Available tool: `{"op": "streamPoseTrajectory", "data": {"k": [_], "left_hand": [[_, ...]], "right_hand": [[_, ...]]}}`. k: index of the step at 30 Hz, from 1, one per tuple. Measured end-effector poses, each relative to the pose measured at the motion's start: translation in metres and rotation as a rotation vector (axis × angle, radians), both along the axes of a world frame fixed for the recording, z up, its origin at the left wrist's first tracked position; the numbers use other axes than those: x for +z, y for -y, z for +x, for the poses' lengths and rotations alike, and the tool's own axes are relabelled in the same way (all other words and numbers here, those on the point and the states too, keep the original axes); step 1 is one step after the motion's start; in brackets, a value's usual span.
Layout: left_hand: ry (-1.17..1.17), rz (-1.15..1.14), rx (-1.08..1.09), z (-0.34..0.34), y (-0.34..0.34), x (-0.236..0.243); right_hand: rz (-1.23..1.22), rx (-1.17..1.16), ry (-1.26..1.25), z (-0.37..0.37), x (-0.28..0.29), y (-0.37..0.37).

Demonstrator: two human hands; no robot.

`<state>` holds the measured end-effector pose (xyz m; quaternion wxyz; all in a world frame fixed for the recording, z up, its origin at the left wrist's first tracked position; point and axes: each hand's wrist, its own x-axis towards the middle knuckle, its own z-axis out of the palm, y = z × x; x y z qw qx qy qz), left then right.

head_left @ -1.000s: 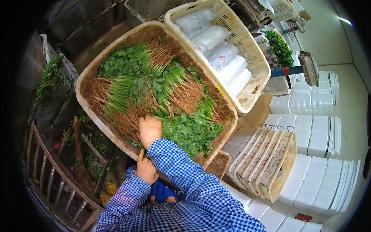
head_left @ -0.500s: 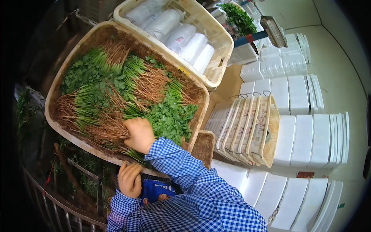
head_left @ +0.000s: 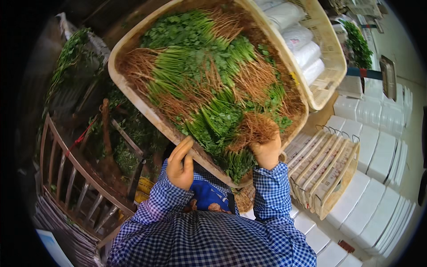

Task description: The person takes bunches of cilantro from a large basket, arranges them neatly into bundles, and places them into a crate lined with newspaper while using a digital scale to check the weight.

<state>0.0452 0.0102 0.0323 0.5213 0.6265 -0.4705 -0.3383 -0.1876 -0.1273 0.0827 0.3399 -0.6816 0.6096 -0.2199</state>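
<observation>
A large cream plastic crate (head_left: 133,94), soiled with mud inside, holds several bunches of coriander (head_left: 178,66) with green stems, leaves and brown roots. At its near right corner my right hand (head_left: 267,150) is closed on a bunch of coriander (head_left: 254,129). The roots of that bunch face up beside the fingers, and part of it is hidden by the hand. My left hand (head_left: 180,165) rests by the crate's near rim, its fingers stretched out and nothing in them.
Another cream crate (head_left: 331,82) with white plastic-wrapped packs (head_left: 307,53) adjoins on the right. Stacked cream baskets (head_left: 324,164) and white foam boxes (head_left: 373,196) stand beyond. At left are a metal-barred rail (head_left: 84,178) and loose greens (head_left: 73,53).
My view has swung, so the crate sits farther right and higher. My right hand has moved to the crate's near right corner with a bunch of coriander. My left hand's fingers have straightened at the rim.
</observation>
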Motion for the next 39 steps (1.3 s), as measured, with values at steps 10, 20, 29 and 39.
{"op": "streamPoseTrajectory", "data": {"k": [10,20,29,39], "left_hand": [[-0.394,0.123,-0.228,-0.099,0.097,-0.013],[-0.231,-0.024,-0.325,-0.150,0.090,-0.002],[-0.092,-0.050,-0.253,-0.114,0.095,-0.019],[0.880,0.725,-0.735,-0.124,0.114,-0.072]], "right_hand": [[0.233,0.041,0.433,-0.002,0.003,-0.003],[-0.181,0.003,0.319,-0.035,-0.003,-0.033],[-0.055,-0.191,0.403,-0.055,0.000,-0.036],[-0.088,-0.572,0.719,-0.094,0.040,-0.042]]}}
